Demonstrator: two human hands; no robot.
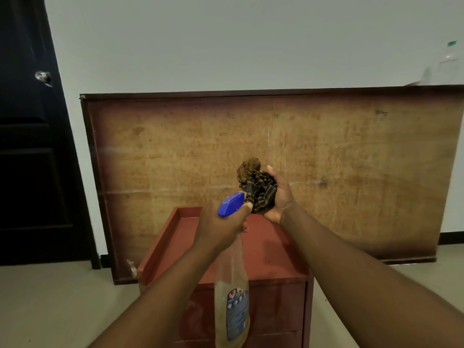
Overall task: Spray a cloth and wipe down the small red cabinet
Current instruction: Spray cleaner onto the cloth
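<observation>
Above the red cabinet (271,252), the right hand (278,197) cups a soft, limp cloth (256,189) while the left hand (223,224) grips the spray bottle (232,297) at its neck.

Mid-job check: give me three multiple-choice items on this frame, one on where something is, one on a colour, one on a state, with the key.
1. Where is the cloth?
A. on top of the red cabinet
B. bunched in the right hand
C. on the floor

2. What colour is the spray bottle head?
A. blue
B. white
C. green

3. How does the left hand stand?
A. open and empty
C. flat on the cabinet
B. closed round the bottle's neck, nozzle towards the cloth

Key: 1 B, the cloth sits crumpled in the raised right palm, above the cabinet. 2 A, the trigger head at the left fingers is bright blue. 3 B, the hand wraps the neck and the nozzle points at the cloth.
</observation>
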